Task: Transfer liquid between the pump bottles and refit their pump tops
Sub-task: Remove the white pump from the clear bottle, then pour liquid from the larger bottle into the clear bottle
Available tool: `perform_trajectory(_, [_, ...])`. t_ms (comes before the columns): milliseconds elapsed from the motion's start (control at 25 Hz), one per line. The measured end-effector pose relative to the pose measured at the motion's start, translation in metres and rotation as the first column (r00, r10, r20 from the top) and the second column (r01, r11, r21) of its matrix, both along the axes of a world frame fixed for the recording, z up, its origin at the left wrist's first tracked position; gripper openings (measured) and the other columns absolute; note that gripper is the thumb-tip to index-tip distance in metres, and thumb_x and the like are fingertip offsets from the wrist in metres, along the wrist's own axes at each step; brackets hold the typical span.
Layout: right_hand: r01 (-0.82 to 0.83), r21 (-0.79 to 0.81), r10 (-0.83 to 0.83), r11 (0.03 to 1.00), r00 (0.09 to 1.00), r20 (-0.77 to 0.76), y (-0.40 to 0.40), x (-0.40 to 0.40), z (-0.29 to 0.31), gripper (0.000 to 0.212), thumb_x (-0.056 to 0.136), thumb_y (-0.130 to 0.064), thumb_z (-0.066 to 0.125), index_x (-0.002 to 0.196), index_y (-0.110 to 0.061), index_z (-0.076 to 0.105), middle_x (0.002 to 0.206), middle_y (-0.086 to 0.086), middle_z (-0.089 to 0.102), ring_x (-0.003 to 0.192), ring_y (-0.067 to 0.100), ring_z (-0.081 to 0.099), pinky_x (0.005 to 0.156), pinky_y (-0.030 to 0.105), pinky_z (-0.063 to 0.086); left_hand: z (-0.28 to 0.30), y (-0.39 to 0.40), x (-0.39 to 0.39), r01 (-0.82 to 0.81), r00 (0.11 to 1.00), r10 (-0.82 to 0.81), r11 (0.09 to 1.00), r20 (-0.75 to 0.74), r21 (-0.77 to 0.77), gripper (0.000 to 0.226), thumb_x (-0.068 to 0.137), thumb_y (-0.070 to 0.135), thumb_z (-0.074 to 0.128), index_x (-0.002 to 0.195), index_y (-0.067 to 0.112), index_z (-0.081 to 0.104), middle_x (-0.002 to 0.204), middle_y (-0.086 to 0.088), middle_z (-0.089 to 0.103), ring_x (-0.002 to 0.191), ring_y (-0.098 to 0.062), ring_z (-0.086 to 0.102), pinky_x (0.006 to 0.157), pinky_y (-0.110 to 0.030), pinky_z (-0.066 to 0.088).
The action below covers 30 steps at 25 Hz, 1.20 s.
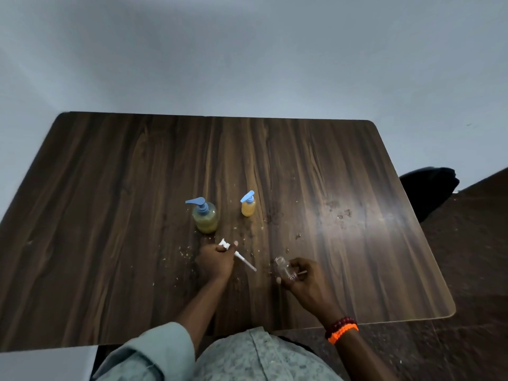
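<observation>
A: What sat nearest the camera?

B: A rolled-up pale sleeve (162, 350) on the left arm, and red and orange beaded bands (342, 329) on the right wrist.

A: And the hands?

B: The left hand (215, 261) was curled round a white pump top (233, 251), head pointing away, its thin tube slanting down and right, clear of the fingers. The right hand (301, 279) gripped a small clear bottle (284, 269), which was tilted with its open mouth toward the left and looked empty. It bore a small label near the fingers. The two hands were apart, the tube's tip near the bottle's mouth but not touching it.

A: Where was all this?

B: Just above a dark wooden table (110, 215), with crumbs and smears scattered around the hands.

A: Farther back?

B: Two bottles stood upright with blue pumps fitted. The big bottle (205, 218) on the left held yellowish liquid; the small bottle (248, 206) to its right held orange liquid. They stood apart. Beyond the table's right corner lay something dark (428, 188); I couldn't tell what.
</observation>
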State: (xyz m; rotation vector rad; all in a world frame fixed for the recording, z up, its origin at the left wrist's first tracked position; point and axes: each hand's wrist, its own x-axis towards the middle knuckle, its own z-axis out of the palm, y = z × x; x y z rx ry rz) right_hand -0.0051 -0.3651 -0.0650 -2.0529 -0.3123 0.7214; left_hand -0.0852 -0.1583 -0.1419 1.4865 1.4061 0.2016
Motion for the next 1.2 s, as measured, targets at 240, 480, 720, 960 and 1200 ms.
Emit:
perform_trajectory(240, [-0.070,-0.034,0.072,0.997,0.995,0.068,0.001,0.008,-0.005,0.023,0.089,-0.023,0.081,0.070,-0.027,0.068,0.060,-0.007,0.065,0.065,-0.009,0.064,0.056,0.010,0.047,0.003,0.029,-0.037,-0.013,0.998,0.023,0.987,-0.061,0.161,0.015,0.080,0.013,0.087,0.072,0.002,0.081,0.070,-0.020,0.076,0.073,-0.037,0.075,0.065,-0.033,0.047])
perform_trajectory(480, [-0.118,-0.038,0.121,0.992,0.990,0.069,0.012,0.010,-0.017,0.013,0.085,-0.029,0.085,0.082,-0.020,0.076,0.075,-0.002,0.072,0.073,0.002,0.069,0.060,0.015,0.050,0.002,0.068,-0.066,0.035,0.990,0.016,0.936,-0.141,0.350,0.015,0.082,0.011,0.088,0.082,-0.002,0.080,0.082,-0.020,0.079,0.081,-0.038,0.075,0.071,-0.030,0.043])
perform_trajectory(720, [-0.150,-0.036,0.152,0.988,0.986,0.065,0.016,0.012,-0.021,0.032,0.077,-0.041,0.086,0.102,-0.025,0.075,0.097,-0.007,0.076,0.088,0.005,0.070,0.068,0.020,0.054,0.045,0.064,-0.055,-0.017,0.999,0.030,0.899,-0.022,0.438,0.047,0.078,0.038,0.092,0.104,0.004,0.072,0.098,-0.014,0.072,0.097,-0.034,0.072,0.076,-0.037,0.051])
perform_trajectory(960, [-0.134,-0.012,0.134,0.991,0.988,0.077,0.011,0.015,-0.015,0.036,0.075,-0.046,0.085,0.105,-0.028,0.074,0.101,-0.007,0.076,0.090,0.008,0.072,0.076,0.037,0.063,0.065,0.109,-0.025,0.528,0.805,-0.571,0.812,0.157,0.247,0.111,0.081,0.018,0.093,0.167,0.025,0.024,0.163,0.019,0.037,0.152,-0.016,0.042,0.127,-0.046,0.036])
perform_trajectory(1200, [-0.119,-0.017,0.120,0.993,0.990,0.077,0.009,0.012,-0.011,0.038,0.077,-0.045,0.086,0.108,-0.028,0.073,0.104,-0.008,0.073,0.094,0.009,0.070,0.080,0.038,0.062,0.052,0.107,-0.017,0.402,0.876,-0.461,0.861,0.141,0.312,0.081,0.074,0.026,0.097,0.144,0.025,0.057,0.140,0.001,0.064,0.124,-0.020,0.064,0.108,-0.045,0.054])
